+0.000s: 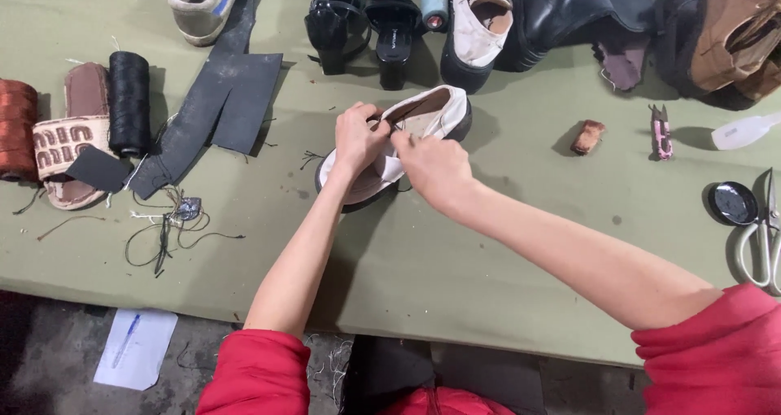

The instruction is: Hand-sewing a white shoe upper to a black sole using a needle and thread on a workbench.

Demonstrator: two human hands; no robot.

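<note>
Left hand (pixel 358 138) and right hand (pixel 433 164) grip white shoe (pixel 423 115) amid black heels (pixel 362 28).

We see bare olive table (pixel 455 268) near us, in front of the white shoe (pixel 423 122), so a hand passes freely there. Far off, black heeled sandals (pixel 362 28) and a black boot (pixel 569 12) wall the edge. Left, black rubber sheets (pixel 215 98) and thread spools (pixel 128 102) crowd in; right, scissors (pixel 761 236) and a pink clipper (pixel 661 132) lie well apart.
</note>
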